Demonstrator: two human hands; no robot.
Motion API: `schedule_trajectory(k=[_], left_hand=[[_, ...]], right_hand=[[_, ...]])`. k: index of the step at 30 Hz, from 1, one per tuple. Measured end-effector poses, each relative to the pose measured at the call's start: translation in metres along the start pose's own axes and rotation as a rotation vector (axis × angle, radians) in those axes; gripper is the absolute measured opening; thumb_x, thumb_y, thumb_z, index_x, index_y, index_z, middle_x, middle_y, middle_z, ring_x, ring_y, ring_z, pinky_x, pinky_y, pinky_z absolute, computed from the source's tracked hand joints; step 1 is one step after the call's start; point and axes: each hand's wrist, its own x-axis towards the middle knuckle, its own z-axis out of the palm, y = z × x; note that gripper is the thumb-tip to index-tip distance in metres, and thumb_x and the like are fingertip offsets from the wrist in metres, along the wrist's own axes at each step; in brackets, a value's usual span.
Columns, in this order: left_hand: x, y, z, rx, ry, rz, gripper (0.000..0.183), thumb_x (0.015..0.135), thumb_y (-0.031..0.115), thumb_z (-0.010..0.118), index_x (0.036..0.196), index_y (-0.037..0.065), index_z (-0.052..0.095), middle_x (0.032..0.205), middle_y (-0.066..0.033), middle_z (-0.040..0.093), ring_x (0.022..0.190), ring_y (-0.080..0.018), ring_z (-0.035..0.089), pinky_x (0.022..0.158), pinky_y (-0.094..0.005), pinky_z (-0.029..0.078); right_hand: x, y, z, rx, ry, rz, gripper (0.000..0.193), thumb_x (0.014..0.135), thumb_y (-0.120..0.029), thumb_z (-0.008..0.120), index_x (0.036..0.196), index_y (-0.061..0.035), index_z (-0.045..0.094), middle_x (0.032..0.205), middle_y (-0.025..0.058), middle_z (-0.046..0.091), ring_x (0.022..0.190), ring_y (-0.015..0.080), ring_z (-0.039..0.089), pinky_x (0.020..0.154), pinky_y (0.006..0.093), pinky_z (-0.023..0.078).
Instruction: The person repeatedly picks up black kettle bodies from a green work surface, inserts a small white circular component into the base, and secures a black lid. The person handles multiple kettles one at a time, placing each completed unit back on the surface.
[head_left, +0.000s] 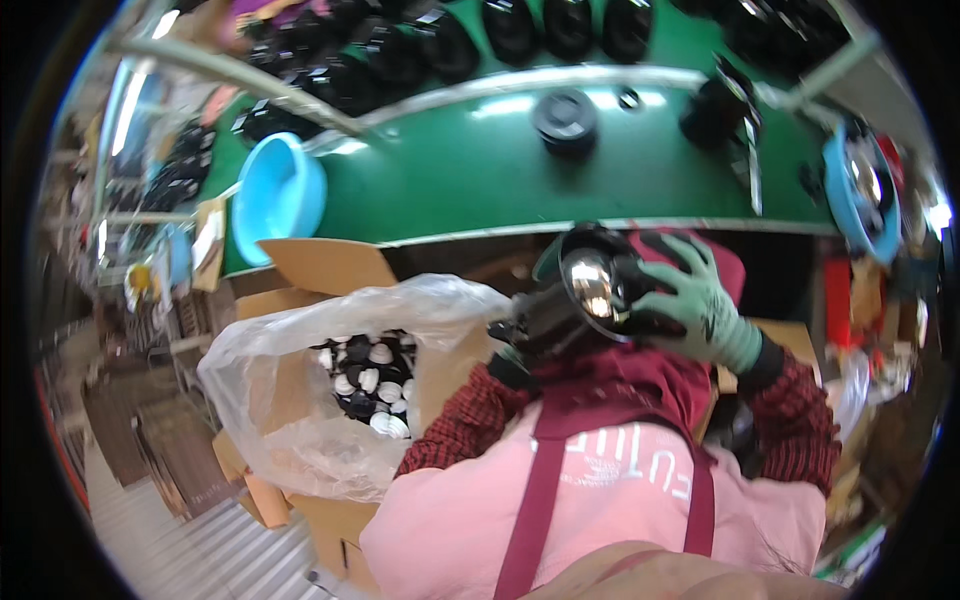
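In front of my chest I hold a glossy black kettle body point(555, 315), tilted, with a mirror-like metal surface point(592, 285) showing at its upper right part. My right hand point(690, 300), in a pale green glove, is closed on its right side with the fingers curved over the dark rim. Mostly hidden behind the body, my left hand point(546, 264) supports it from the left; only bits of its glove show. Beyond, on the green bench point(440, 180), lie a round black base-like part point(565, 120) and a small black ring point(628, 98).
An open carton with a clear plastic liner point(260, 360) stands at my left, holding several black and white round caps point(385, 385). Blue basins point(280, 195) sit at the bench's left and right. A black jug-like piece point(715, 110) stands back right. Glossy black housings point(508, 28) line the far side.
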Motion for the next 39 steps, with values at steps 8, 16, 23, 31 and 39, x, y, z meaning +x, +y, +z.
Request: schedule_trajectory(k=[8,16,23,31,39], left_hand=[[-0.013,0.068,-0.04,-0.36,0.1,0.047,0.05,0.1,0.015,0.064,0.147,0.003,0.05,0.147,-0.0145,0.054,0.134,-0.0299,0.052,0.115,-0.0427,0.042],[-0.021,0.06,-0.039,-0.419,0.188,0.061,0.052,0.099,0.016,0.065,0.147,0.004,0.049,0.147,-0.0133,0.053,0.134,-0.0285,0.052,0.115,-0.0425,0.042],[-0.015,0.063,-0.028,-0.444,0.171,0.065,0.054,0.099,0.017,0.066,0.148,0.004,0.048,0.148,-0.0124,0.053,0.134,-0.0273,0.052,0.114,-0.0422,0.043],[-0.002,0.07,-0.027,-0.438,0.077,0.092,0.056,0.098,0.018,0.067,0.149,0.005,0.047,0.148,-0.0112,0.052,0.133,-0.0259,0.051,0.114,-0.0419,0.043],[-0.02,0.083,-0.036,-0.421,0.039,0.093,0.058,0.098,0.02,0.068,0.149,0.005,0.046,0.149,-0.0101,0.052,0.133,-0.0245,0.051,0.114,-0.0416,0.043]], right_hand=[[0.202,0.128,0.031,-0.116,0.329,0.303,0.083,0.082,-0.041,0.081,0.152,-0.0159,0.044,0.153,0.0151,0.045,0.138,0.0402,0.045,0.113,0.0529,0.04],[0.281,0.186,0.112,-0.396,-0.269,0.564,0.101,0.066,-0.061,0.083,0.155,-0.0376,0.041,0.16,0.017,0.032,0.138,0.0535,0.035,0.1,0.0745,0.039],[0.192,0.192,0.092,-0.414,-0.259,0.553,0.098,0.064,-0.059,0.083,0.152,-0.0359,0.046,0.161,0.016,0.032,0.14,0.0487,0.034,0.102,0.0711,0.04],[0.128,0.178,0.074,-0.191,0.275,0.466,0.106,0.07,-0.047,0.087,0.161,-0.0304,0.034,0.165,0.0126,0.028,0.148,0.0433,0.029,0.12,0.0607,0.028],[0.059,0.036,0.046,0.893,0.196,-0.044,0.104,0.075,-0.03,0.082,0.161,-0.005,0.031,0.161,0.0171,0.032,0.15,0.0325,0.031,0.122,0.0432,0.026]])
